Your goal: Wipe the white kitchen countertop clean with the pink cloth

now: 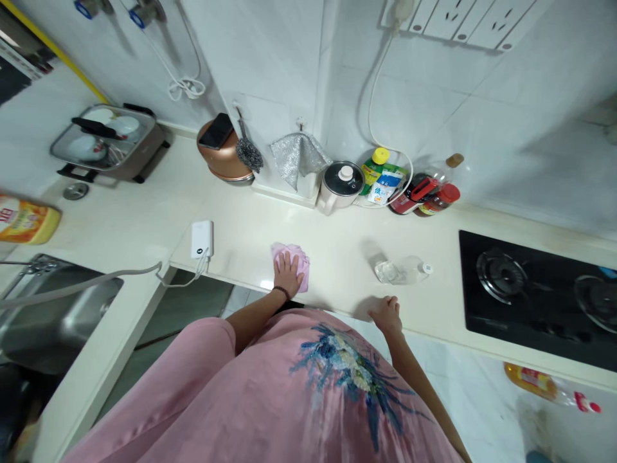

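My left hand [288, 276] lies flat on a pink cloth [303, 262], fingers spread, pressing it against the cream countertop [337, 251] near the front edge. A dark beaded bracelet circles that wrist. At the counter's front edge, to the right, my right hand [387, 315] rests with its fingers loosely curled in and nothing visible in them. Just beyond it a clear plastic bottle [405, 270] with a white cap lies on its side, apart from the hand.
A white power bank [202, 239] with a cable sits left, near the sink [62, 321]. Along the wall stand a copper-coloured pot [224, 157], a small lidded cooker [341, 186] and several seasoning containers [385, 183]. A black gas stove [540, 296] is at right.
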The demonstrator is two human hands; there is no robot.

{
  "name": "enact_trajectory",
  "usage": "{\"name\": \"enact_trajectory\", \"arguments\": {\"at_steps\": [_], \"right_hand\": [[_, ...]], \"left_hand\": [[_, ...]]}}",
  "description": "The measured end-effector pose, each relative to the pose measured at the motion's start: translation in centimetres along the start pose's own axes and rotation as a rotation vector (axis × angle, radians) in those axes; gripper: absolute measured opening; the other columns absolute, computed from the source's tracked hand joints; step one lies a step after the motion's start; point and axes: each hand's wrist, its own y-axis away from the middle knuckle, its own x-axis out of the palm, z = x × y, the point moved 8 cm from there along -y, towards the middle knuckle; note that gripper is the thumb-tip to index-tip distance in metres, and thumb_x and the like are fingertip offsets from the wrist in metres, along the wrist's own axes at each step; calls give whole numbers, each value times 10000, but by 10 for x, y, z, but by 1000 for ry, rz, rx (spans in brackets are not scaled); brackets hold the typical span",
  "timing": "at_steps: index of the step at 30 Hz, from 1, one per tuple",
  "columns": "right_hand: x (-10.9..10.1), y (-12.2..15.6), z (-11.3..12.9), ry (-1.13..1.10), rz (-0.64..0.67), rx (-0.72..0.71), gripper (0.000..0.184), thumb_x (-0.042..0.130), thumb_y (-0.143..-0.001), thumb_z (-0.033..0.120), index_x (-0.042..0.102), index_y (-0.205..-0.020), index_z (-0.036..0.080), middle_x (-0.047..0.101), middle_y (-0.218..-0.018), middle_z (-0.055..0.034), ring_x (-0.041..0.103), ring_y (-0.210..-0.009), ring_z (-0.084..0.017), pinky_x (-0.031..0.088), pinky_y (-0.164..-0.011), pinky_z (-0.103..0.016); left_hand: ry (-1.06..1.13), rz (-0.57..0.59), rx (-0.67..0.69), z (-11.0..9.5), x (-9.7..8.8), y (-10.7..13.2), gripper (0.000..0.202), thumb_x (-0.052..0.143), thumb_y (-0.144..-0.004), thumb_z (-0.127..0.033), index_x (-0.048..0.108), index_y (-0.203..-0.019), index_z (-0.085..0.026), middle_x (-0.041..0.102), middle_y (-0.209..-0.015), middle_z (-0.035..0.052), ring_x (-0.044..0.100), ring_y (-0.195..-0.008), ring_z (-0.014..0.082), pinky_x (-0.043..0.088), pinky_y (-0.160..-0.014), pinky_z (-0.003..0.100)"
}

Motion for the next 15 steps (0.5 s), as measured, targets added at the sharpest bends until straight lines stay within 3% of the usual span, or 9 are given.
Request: {"name": "enact_trajectory", "arguments": {"at_steps": [5,9,12,15], "right_hand": [[0,-2,-3,49,-29,-31,935,639,-885,468,288,-1652,64,262,-1749,-279,279,-1622,-407,375,-1256,-476],[0,-1,-3,72,-88,-82,897,650,-902,450,324,-1629,37,305,-1729,-298,281,-1623,-401,298,-1305,-473],[-3,3,0,1,-131,-113,857,660,-909,435,346,-1623,77,371,-1701,-283,321,-1610,-389,313,-1307,-498],[-13,6,-3,-168,-189,-84,902,682,-903,454,321,-1627,53,459,-1644,-304,417,-1561,-403,358,-1292,-519]], "left_hand": [[24,5,110,-22,16,24,792,500,-1039,-481,327,-1751,-181,132,-1841,175,-13,-1712,396,77,-1365,655],[-3,3,134,-21,10,21,774,527,-1035,-498,387,-1725,-178,175,-1837,171,46,-1713,394,110,-1369,628],[-33,-17,30,4,-10,2,742,504,-1054,-511,406,-1712,-183,206,-1836,146,94,-1710,379,133,-1373,586],[-33,-82,-137,48,-41,-20,719,383,-1102,-447,329,-1723,-87,209,-1820,215,77,-1701,411,97,-1345,675]]}}
